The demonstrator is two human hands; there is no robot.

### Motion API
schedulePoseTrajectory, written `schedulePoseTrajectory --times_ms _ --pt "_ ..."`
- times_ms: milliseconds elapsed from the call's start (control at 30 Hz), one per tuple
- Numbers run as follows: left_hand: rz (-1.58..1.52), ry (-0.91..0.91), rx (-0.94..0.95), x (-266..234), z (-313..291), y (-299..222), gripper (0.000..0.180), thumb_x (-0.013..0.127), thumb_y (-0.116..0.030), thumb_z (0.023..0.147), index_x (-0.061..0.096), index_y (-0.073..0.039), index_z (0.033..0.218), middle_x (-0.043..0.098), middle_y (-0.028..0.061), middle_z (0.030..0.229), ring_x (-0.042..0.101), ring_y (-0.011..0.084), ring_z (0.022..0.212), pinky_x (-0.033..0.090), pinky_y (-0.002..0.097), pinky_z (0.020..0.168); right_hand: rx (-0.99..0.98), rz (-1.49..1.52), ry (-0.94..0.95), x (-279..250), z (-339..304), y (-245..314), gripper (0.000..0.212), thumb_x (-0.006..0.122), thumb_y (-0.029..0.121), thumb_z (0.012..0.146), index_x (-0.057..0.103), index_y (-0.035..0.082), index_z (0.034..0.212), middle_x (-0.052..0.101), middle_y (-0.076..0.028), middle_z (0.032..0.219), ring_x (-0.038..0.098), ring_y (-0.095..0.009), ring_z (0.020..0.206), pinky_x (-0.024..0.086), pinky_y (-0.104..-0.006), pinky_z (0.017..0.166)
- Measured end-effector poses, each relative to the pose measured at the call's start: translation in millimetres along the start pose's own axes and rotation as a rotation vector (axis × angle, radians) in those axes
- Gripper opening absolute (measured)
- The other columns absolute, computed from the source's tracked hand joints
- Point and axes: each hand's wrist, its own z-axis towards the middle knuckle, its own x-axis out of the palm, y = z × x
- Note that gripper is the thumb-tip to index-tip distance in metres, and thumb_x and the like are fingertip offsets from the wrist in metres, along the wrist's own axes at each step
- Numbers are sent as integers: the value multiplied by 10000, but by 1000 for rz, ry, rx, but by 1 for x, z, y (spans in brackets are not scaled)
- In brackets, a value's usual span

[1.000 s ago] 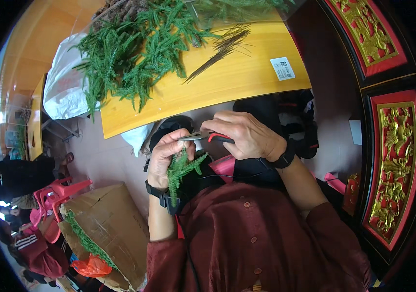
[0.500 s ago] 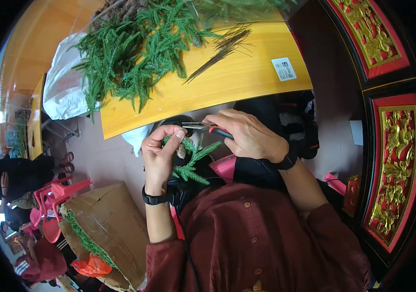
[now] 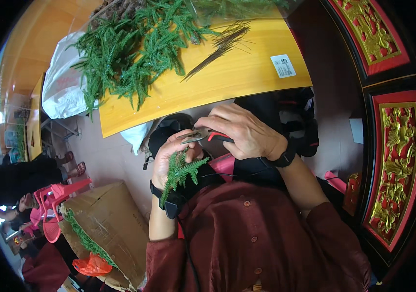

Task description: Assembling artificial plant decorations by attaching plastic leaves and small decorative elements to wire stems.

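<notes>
Holding a green sprig (image 3: 182, 171) on the near side of a yellow table (image 3: 247, 73), in the left hand (image 3: 162, 161), with fingers closed around its upper end. Gripping pliers (image 3: 199, 134) firmly by red-and-black handles in the right hand (image 3: 245, 133), just beside the left fingertips. Facing, farther off, a heap of greenery (image 3: 120, 61) at left and thin brown stalks (image 3: 224, 44). Flanked by a cardboard box (image 3: 113, 214) at near left.

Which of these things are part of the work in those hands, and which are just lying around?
Part of the work:
- left hand, holding a sprig
- right hand, holding pliers
- probably the loose greenery and brown strands on the table

Apparently just lying about:
- orange bag
- white bag
- pink stool
</notes>
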Motion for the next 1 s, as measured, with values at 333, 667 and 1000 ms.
schedulePoseTrajectory --times_ms 333,667,1000 --pt "849 -489 219 17 3 -5 58 632 -50 868 660 0 861 652 -15 792 530 18 693 398 187 626 261 101 141 1 -7 -3 383 638 33 700 557 42 1074 553 -154 867 574 -376 822 478 -418 688" --pt "645 -450 247 10 2 -12 86 616 -74 876 663 -5 901 663 28 793 555 53 664 437 212 634 167 51 0 -4 1 -7 478 603 -20 659 557 24 1132 574 -136 938 562 -337 912 456 -396 787" --pt "58 -53 82 3 -1 2 159 619 -177 847 599 -23 815 502 45 531 476 124 531 370 234 537 26 -37 4 -2 0 -3 480 614 -15 639 574 48 1113 552 -103 877 547 -311 856 453 -382 777"
